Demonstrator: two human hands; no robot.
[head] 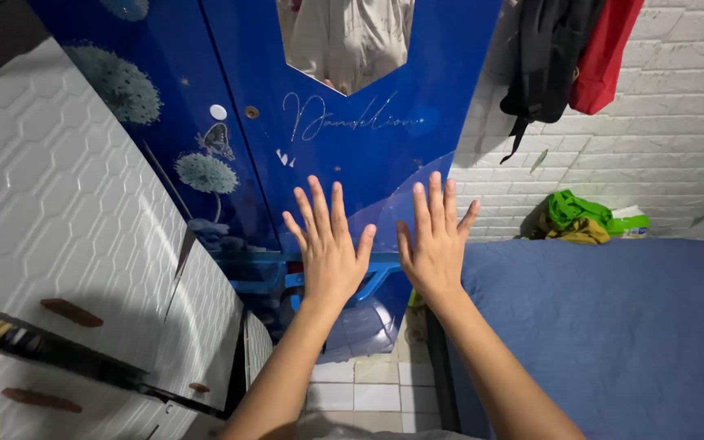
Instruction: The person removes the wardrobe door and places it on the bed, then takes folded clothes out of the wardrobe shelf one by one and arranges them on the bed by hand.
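Holding both palms out flat, you spread your left hand [329,248] and right hand [436,240] wide, gripping nothing, in front of the blue wardrobe door [368,138], beside the bed [613,326].

- The one camera sat on my head, looking forward and down along my arms.
- It faced the blue wardrobe [352,138] from close by, my left hand [329,244] and right hand [435,240] mid-frame.
- The bed [613,326] filled its lower right corner.
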